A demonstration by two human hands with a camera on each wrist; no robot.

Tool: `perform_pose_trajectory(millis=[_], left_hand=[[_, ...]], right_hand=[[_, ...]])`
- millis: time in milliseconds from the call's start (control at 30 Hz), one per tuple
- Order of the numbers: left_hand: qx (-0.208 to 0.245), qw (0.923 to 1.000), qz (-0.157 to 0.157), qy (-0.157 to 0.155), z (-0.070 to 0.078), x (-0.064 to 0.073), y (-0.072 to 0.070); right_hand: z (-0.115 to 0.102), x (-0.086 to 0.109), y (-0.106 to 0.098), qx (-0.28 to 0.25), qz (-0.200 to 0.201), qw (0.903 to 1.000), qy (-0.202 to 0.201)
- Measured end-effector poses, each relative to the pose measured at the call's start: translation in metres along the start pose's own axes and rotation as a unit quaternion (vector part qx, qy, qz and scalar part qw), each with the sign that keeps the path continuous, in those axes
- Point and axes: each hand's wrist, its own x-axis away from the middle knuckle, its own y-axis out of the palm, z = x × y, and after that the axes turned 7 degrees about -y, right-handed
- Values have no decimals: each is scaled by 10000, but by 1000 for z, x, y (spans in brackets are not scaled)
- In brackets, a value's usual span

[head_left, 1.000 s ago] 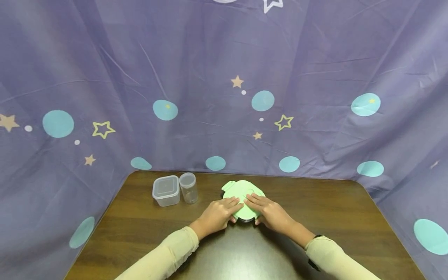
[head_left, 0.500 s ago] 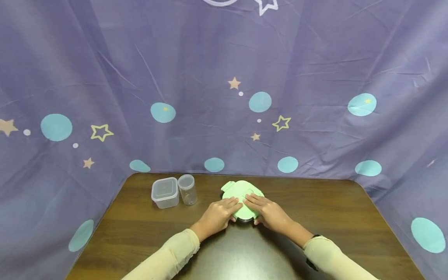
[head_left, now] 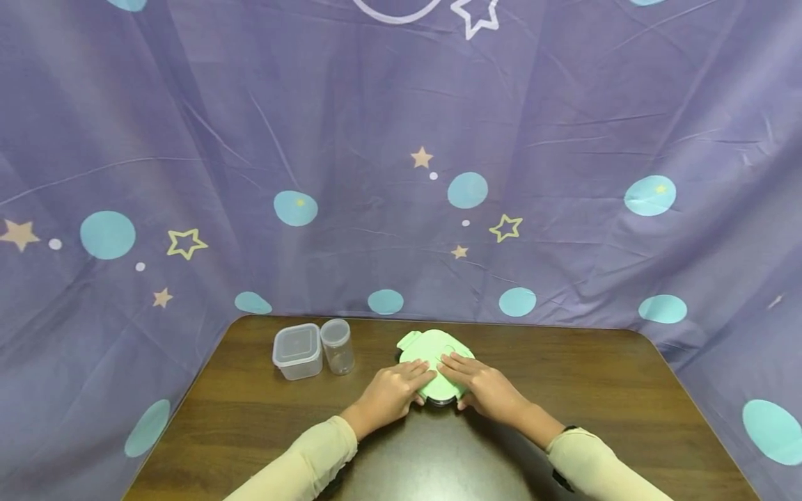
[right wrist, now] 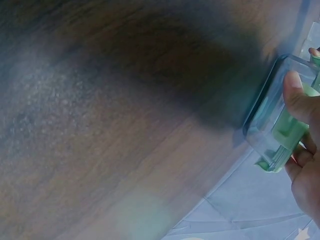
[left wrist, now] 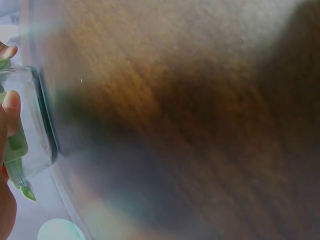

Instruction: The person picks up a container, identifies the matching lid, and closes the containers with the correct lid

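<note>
A glass food container [right wrist: 262,116] with a light green lid [head_left: 435,344] stands on the table. My left hand [head_left: 390,391] grips its left near side, fingers over the lid and thumb low at the side. Opposite it, my right hand [head_left: 493,394] holds the right near side in the same way. In the right wrist view the thumb lies by a green side flap [right wrist: 289,131], which hangs down along the glass. One lid flap [head_left: 409,340] sticks out at the far left. The fingers hide part of the lid.
A square clear plastic box [head_left: 297,351] with a lid stands at the table's back left. Right beside it is a clear round jar [head_left: 338,346] with a lid. A purple patterned curtain [head_left: 376,125] hangs behind and beside the brown wooden table [head_left: 564,376].
The head view has tilted slightly, so everything sits a little lower in it. Both hands stay on the container, with only slight finger movement visible.
</note>
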Motion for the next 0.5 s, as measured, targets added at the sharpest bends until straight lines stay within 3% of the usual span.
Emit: perform_pose_trajectory(millis=[500], left_hand=[[254,9996,-42,-115,1,0,-2]], right_hand=[[-2,-1,-2,-125,-83,9998,109]])
